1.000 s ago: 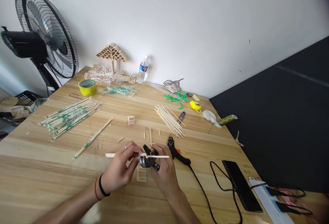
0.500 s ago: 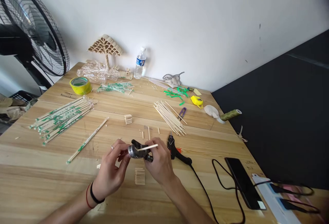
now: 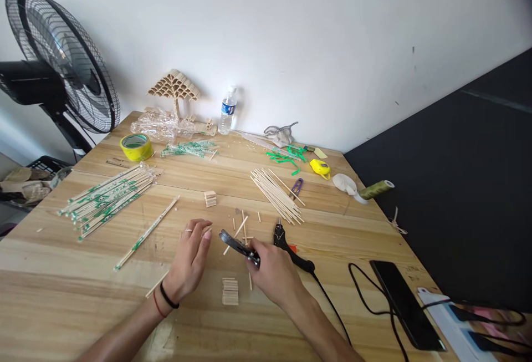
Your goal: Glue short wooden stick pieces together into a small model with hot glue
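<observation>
My right hand (image 3: 272, 270) is closed around dark pliers (image 3: 235, 241), whose curved grey jaws point left. My left hand (image 3: 193, 256) is just left of them, apart from the jaws, with thumb and fingertips pinched together. A small pale bit, seemingly a short piece of stick (image 3: 206, 230), shows at those fingertips. Beyond the pliers a cut wooden stick (image 3: 241, 224) lies slanted on the table among other short pieces. Between my wrists is a neat stack of short sticks (image 3: 230, 291). Farther off sits a smaller stack (image 3: 210, 198).
A glue gun (image 3: 286, 243) with a cord lies right of my right hand, near bare skewers (image 3: 276, 195) and purple snips (image 3: 296, 186). Wrapped sticks (image 3: 110, 198) and yellow tape (image 3: 136, 147) are at left. A phone (image 3: 405, 304) lies right; a model tree (image 3: 174, 87) stands behind.
My hands have moved apart, and the pliers have come away from my left fingers. The stick that was at the jaws now lies on the table. The view has shifted slightly.
</observation>
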Demonstrator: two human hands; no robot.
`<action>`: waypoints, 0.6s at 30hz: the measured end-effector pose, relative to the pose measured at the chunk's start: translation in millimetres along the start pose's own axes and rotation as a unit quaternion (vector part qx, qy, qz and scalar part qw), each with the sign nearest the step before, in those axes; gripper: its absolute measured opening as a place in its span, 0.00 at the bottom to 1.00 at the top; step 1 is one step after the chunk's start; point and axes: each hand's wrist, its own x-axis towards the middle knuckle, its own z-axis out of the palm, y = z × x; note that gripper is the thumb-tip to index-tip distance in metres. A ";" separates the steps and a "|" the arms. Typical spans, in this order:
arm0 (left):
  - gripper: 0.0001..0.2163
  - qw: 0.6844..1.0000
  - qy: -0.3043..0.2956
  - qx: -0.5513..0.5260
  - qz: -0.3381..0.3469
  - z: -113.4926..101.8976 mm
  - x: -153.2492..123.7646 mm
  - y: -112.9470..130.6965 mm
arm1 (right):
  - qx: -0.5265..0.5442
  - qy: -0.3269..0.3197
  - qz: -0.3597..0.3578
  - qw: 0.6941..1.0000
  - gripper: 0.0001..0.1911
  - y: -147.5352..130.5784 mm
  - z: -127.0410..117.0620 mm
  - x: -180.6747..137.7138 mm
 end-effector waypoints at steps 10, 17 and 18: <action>0.14 0.952 -0.077 0.115 0.275 13.6 -2.9 47.4 | 0.069 -0.033 0.006 0.997 0.04 -1.7 4.2 -27.5; 0.11 0.922 -0.061 0.153 0.351 37.7 27.0 62.7 | 0.134 0.015 0.021 0.991 0.07 8.9 13.0 -35.1; 0.12 0.919 -0.057 0.153 0.358 40.7 30.2 62.9 | 0.138 0.024 0.026 0.990 0.06 9.1 15.3 -35.5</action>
